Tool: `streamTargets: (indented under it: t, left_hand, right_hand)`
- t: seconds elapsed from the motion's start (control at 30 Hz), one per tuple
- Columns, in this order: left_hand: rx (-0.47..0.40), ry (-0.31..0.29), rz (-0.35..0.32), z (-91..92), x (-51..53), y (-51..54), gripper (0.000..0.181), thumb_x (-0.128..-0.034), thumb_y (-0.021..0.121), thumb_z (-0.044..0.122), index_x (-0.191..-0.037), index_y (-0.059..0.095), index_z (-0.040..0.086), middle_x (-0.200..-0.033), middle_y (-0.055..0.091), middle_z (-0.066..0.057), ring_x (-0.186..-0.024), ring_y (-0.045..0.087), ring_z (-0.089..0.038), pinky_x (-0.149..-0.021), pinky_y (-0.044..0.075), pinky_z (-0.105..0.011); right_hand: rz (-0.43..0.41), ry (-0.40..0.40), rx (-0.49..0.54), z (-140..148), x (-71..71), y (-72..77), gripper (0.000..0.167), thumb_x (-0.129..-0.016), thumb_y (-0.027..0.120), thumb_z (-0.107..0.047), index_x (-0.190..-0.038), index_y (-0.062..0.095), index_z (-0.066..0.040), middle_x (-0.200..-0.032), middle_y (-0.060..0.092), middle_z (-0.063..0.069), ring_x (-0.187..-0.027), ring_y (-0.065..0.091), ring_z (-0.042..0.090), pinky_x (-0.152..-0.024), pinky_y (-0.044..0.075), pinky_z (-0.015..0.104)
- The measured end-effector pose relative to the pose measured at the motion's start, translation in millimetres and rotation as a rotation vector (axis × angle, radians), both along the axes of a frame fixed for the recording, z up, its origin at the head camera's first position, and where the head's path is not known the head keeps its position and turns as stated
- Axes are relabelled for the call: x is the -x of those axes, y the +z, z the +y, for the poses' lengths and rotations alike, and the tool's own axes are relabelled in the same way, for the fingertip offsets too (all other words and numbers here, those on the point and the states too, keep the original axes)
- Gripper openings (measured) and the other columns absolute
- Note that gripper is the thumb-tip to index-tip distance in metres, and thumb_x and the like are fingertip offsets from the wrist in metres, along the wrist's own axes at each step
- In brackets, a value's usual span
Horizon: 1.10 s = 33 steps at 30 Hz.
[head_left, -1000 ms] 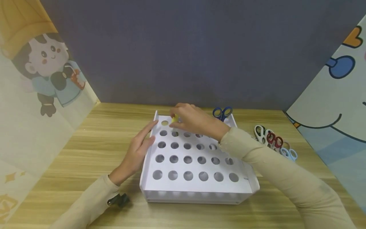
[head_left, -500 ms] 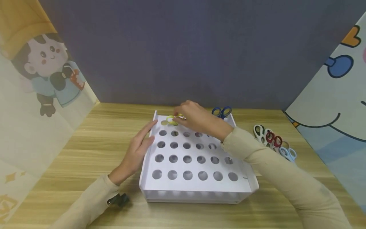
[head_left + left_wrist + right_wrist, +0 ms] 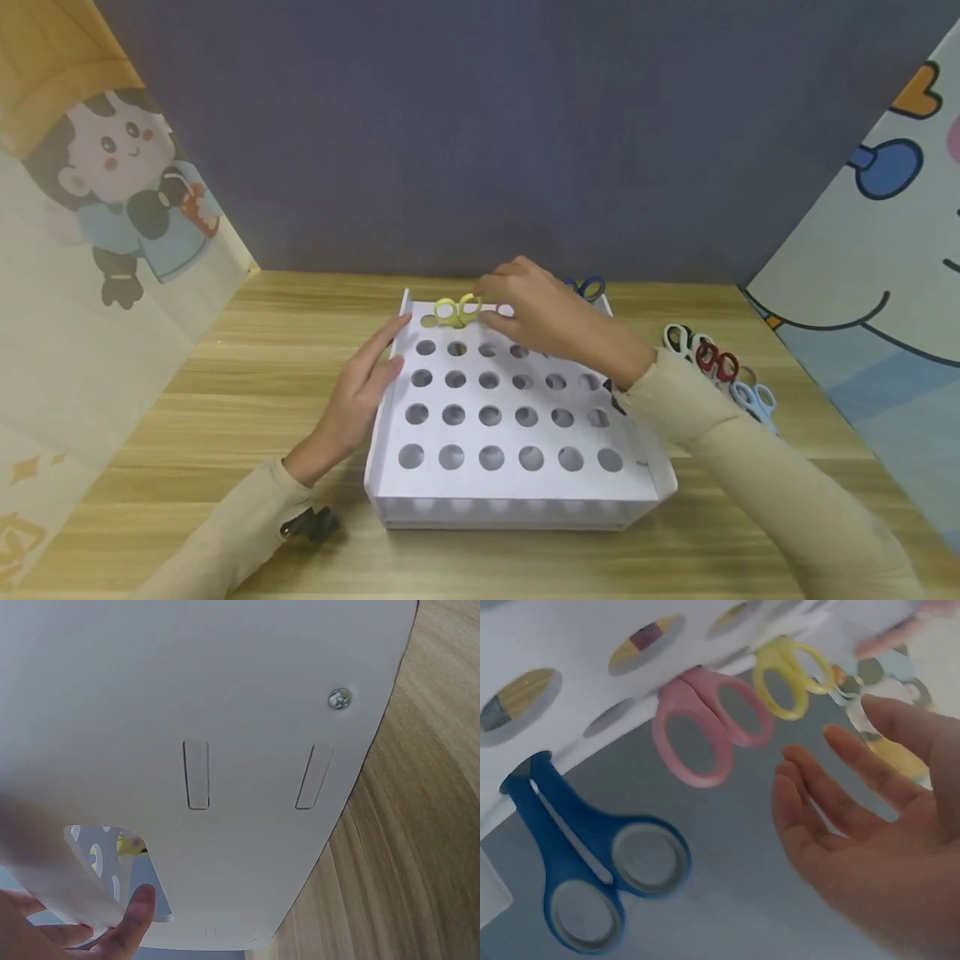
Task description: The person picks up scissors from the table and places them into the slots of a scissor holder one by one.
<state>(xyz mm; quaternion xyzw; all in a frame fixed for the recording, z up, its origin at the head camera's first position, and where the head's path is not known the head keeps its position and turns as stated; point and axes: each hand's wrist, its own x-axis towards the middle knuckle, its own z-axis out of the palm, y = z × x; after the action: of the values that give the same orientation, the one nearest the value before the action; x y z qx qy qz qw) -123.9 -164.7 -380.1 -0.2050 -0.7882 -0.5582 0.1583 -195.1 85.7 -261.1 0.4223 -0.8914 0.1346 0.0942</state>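
Observation:
A white rack (image 3: 472,433) with rows of round holes stands on the table. Against its left side panel rest the fingertips of my left hand (image 3: 358,387), with the thumb at the panel's cutout in the left wrist view. Yellow scissors (image 3: 459,317) stand handles up in the back row, blades hidden below. Just right of them is my right hand (image 3: 551,317), which holds nothing; its fingers are loosely bent and apart from the handles in the right wrist view. Pink scissors (image 3: 679,697) and blue scissors (image 3: 574,817) also stand in that row.
Right of the rack, several scissors lie together on the wooden table (image 3: 247,375), among them a red pair (image 3: 717,364) and a light blue pair (image 3: 759,405). A grey panel (image 3: 480,142) rises behind, with cartoon-printed walls at both sides.
My right hand has let go of the yellow scissors and moved right, leaving their handles in plain sight above the rack. My left hand stays at the side panel.

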Motion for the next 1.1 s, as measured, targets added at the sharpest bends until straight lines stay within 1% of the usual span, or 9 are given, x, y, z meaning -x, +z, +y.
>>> streamTargets:
  t: [0.07, 0.27, 0.33, 0.47, 0.63, 0.8, 0.93, 1.03, 1.1]
  left_hand:
    - [0.004, 0.003, 0.0, 0.7, 0.0, 0.1, 0.048, -0.1043, 0.044, 0.01, -0.152, 0.043, 0.015, -0.156, 0.039, -0.008, -0.139, 0.04, -0.026, -0.115, 0.034, -0.043]
    - [0.012, 0.004, 0.011, 0.4, -0.7, 2.1, 0.047, -0.1038, 0.045, 0.009, -0.151, 0.044, 0.012, -0.156, 0.04, -0.01, -0.14, 0.039, -0.026, -0.115, 0.032, -0.023]
    - [0.016, 0.008, 0.021, 0.3, -0.9, 2.6, 0.047, -0.1036, 0.045, 0.008, -0.151, 0.044, 0.012, -0.156, 0.04, -0.011, -0.142, 0.037, -0.026, -0.117, 0.027, -0.024]
    - [0.023, 0.008, 0.029, 0.4, -0.6, 2.5, 0.047, -0.1036, 0.045, 0.008, -0.151, 0.044, 0.012, -0.155, 0.04, -0.011, -0.143, 0.035, -0.026, -0.119, 0.025, -0.029]
    - [0.018, -0.001, 0.031, 1.2, 0.0, 1.5, 0.047, -0.1038, 0.045, 0.008, -0.151, 0.044, 0.012, -0.155, 0.04, -0.011, -0.144, 0.035, -0.026, -0.12, 0.024, -0.029]
    - [0.019, 0.0, 0.029, 1.9, 0.2, 2.2, 0.047, -0.1039, 0.045, 0.009, -0.151, 0.044, 0.012, -0.155, 0.04, -0.01, -0.143, 0.035, -0.025, -0.12, 0.025, -0.03]
    - [0.013, -0.006, 0.018, 1.9, 0.1, 3.1, 0.047, -0.104, 0.045, 0.009, -0.151, 0.043, 0.013, -0.156, 0.04, -0.009, -0.143, 0.035, -0.025, -0.12, 0.025, -0.032]
    - [0.013, -0.005, 0.01, 1.4, -0.2, 3.1, 0.047, -0.1041, 0.045, 0.01, -0.151, 0.043, 0.014, -0.156, 0.04, -0.008, -0.144, 0.035, -0.024, -0.12, 0.025, -0.032]
    - [0.018, 0.003, 0.014, 0.9, -0.4, 2.7, 0.047, -0.104, 0.045, 0.009, -0.151, 0.044, 0.014, -0.156, 0.04, -0.008, -0.144, 0.035, -0.024, -0.12, 0.025, -0.03]
  right_hand:
    - [-0.022, -0.016, 0.012, 6.7, -6.8, 3.8, 0.029, -0.094, 0.07, -0.021, -0.12, 0.072, -0.008, -0.118, 0.069, 0.007, -0.11, 0.056, 0.026, -0.097, 0.048, 0.041]
    - [-0.071, -0.004, 0.058, 23.4, -26.8, 19.4, 0.028, -0.096, 0.067, -0.024, -0.121, 0.071, -0.012, -0.121, 0.068, 0.005, -0.116, 0.057, 0.025, -0.102, 0.046, 0.046]
    - [-0.072, -0.004, 0.075, 29.9, -32.1, 24.1, 0.028, -0.096, 0.067, -0.026, -0.121, 0.071, -0.013, -0.121, 0.069, 0.003, -0.118, 0.057, 0.024, -0.103, 0.045, 0.046]
    - [-0.078, -0.032, 0.088, 44.6, -38.3, 27.8, 0.029, -0.096, 0.068, -0.027, -0.121, 0.071, -0.014, -0.121, 0.068, 0.002, -0.12, 0.057, 0.023, -0.104, 0.045, 0.046]
    - [-0.061, -0.077, 0.102, 65.2, -39.9, 22.9, 0.031, -0.095, 0.069, -0.024, -0.123, 0.07, -0.01, -0.122, 0.067, 0.006, -0.119, 0.058, 0.027, -0.101, 0.047, 0.049]
    - [0.008, -0.101, 0.175, 89.8, -43.9, 15.7, 0.029, -0.092, 0.072, -0.018, -0.12, 0.071, -0.008, -0.119, 0.069, 0.009, -0.111, 0.062, 0.028, -0.092, 0.051, 0.049]
    - [0.025, -0.171, 0.204, 113.1, -50.0, 9.5, 0.032, -0.093, 0.071, -0.018, -0.123, 0.069, -0.008, -0.122, 0.068, 0.011, -0.107, 0.063, 0.031, -0.085, 0.053, 0.051]
    - [0.052, -0.221, 0.219, 132.8, -53.1, 0.5, 0.034, -0.092, 0.072, -0.017, -0.124, 0.068, -0.006, -0.121, 0.068, 0.013, -0.097, 0.066, 0.029, -0.076, 0.055, 0.046]
    - [0.076, -0.254, 0.232, 144.6, -54.0, -6.2, 0.034, -0.09, 0.074, -0.015, -0.123, 0.068, -0.007, -0.118, 0.07, 0.012, -0.092, 0.066, 0.024, -0.069, 0.055, 0.037]
